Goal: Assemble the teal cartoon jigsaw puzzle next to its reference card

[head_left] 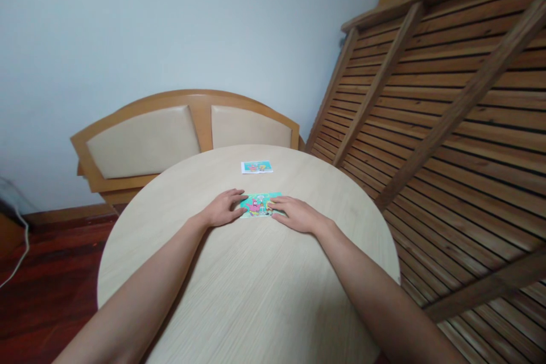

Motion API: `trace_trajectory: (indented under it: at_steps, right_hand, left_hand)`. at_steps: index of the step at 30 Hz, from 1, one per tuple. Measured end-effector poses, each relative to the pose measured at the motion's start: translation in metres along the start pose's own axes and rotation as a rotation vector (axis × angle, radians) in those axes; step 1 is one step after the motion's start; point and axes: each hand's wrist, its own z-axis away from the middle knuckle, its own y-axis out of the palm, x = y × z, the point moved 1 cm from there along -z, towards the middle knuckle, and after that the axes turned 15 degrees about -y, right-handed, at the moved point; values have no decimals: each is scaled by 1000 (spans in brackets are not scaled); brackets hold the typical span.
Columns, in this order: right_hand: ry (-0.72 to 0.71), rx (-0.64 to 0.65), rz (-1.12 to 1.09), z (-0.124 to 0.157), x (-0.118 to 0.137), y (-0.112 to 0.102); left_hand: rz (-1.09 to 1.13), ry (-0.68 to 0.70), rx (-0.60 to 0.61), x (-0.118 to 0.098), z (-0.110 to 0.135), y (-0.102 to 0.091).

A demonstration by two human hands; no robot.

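— While looking down from head height: logged, largest first, brown slatted wooden frame (447, 125) leaning at right, then round pale wood-grain table (256, 307) filling the lower view. Confirm?

— Confirmed. Behind table, noted curved wooden headboard with two beige padded panels (145, 142), standing against grey-white wall (170, 23).

— Hands?

— Logged left hand (224, 209) and right hand (296, 214) palm-down on tabletop, apart, neither closed round anything. Fingertips of each resting on opposite short edges of turquoise rectangular cartoon picture card (259, 205).

— Position of card?

— Lying flat near table's middle, between both hands, touched from both sides. Farther back, well apart from it, recorded smaller white-bordered cartoon picture card (256, 167), also flat, untouched.
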Motion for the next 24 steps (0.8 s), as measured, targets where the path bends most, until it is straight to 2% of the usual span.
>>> trace_trajectory:
  at_steps: [8, 16, 24]
  right_hand:
    - [35, 9, -10, 4, -2, -5]
    - [-20, 5, 11, 2, -3, -2]
    - [33, 14, 3, 3, -3, -5]
  left_hand:
    - [38, 11, -8, 4, -3, 1]
    - [24, 20, -17, 2, -2, 0]
    - [16, -7, 10, 6, -4, 0]
